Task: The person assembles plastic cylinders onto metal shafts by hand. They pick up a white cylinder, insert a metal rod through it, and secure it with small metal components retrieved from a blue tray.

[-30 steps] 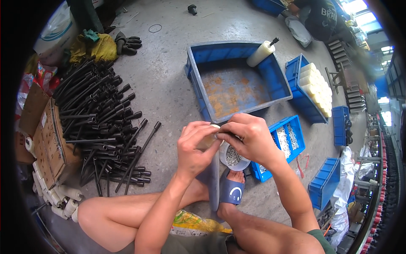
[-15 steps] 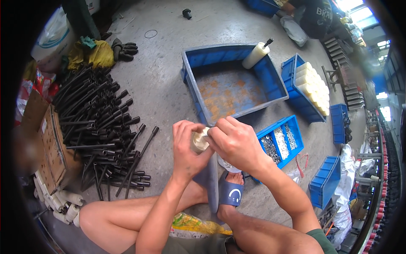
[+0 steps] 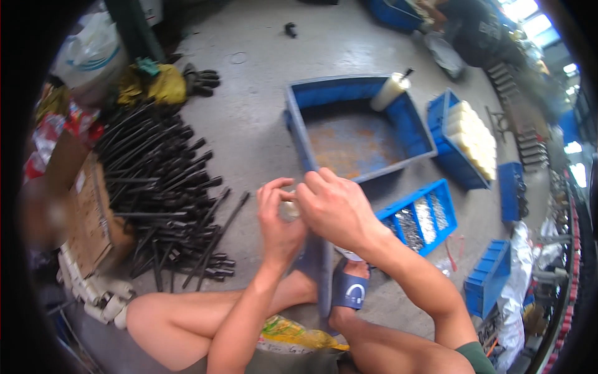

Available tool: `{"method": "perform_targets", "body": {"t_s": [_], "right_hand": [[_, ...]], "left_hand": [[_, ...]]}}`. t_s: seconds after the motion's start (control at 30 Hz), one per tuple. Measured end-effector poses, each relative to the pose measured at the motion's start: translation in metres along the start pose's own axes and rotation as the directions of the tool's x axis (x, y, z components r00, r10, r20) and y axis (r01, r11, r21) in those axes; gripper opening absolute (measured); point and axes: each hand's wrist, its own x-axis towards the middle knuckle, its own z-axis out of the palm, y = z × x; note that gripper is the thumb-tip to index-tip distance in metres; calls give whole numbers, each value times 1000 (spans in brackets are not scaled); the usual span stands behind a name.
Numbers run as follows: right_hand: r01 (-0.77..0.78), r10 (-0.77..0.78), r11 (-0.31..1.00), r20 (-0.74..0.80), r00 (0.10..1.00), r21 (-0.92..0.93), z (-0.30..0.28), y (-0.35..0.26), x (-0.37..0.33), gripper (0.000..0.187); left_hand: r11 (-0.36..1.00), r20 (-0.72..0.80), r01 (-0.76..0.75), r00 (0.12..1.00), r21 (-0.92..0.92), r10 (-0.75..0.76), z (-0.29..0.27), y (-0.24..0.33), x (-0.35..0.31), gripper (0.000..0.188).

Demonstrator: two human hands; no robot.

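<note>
Held in front of me is a cream-white cylinder (image 3: 289, 210), mostly hidden by my fingers. My left hand (image 3: 278, 221) is closed round its side, thumb and fingers curled. Over its upper end my right hand (image 3: 330, 202) is closed in a pinch. What its fingertips hold is hidden and blurred. Beyond my hands stands a large blue bin (image 3: 386, 169). A similar white cylinder (image 3: 390, 93) with a dark rod tip poking out leans in its far right corner.
At the left lies a heap of black rods (image 3: 165, 181) beside an open cardboard box (image 3: 93, 218). On the right are a blue divided tray (image 3: 402, 199) of small metal and white parts, and a blue crate (image 3: 445, 146) of white cylinders. A person (image 3: 467, 31) is at the far right.
The whole view has shifted a little, so the surroundings sit further right and lower. My right hand has drawn closer to the left, covering more of the cylinder.
</note>
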Motion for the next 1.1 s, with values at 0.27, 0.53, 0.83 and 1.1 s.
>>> {"method": "perform_targets", "body": {"t_s": [0.27,0.53,0.83,1.1], "right_hand": [[-7,10,999,63,998,-51,-1,0,8,16],[68,-63,990,37,997,-123,1,2,9,18],[176,-168,959,56,984,-224,10,8,18,15],[184,-177,952,50,983,-245,22,43,32,11]], "left_hand": [[1000,-26,24,999,14,-24,3,-4,-4,28],[994,-82,-103,992,-45,99,8,-9,3,28],[986,-197,-118,976,-118,94,17,-15,8,27],[949,27,26,999,-314,-18,32,-38,30,37]]}}
